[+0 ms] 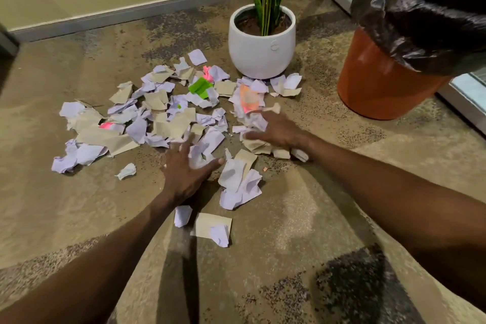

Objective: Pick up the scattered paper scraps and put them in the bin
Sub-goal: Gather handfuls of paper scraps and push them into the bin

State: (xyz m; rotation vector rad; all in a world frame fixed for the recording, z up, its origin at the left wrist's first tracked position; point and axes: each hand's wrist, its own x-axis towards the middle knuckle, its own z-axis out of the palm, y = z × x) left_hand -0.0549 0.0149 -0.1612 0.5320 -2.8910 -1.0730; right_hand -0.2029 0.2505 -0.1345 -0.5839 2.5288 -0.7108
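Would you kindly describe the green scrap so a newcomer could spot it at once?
Start at the white plant pot by the wall. Just left of its base, in the far part of the paper pile, lies the green scrap. It is the only large bright green piece among white, tan and pink ones.

White planter bears a round badge — unreadable.

From my feed I see two bare forearms entering at the bottom corners, no sleeves reaching into view. My left hand and right hand carry no gloves, and I make out no rings, watch or wristband on either. The fingers are motion-blurred, so finer detail escapes me.
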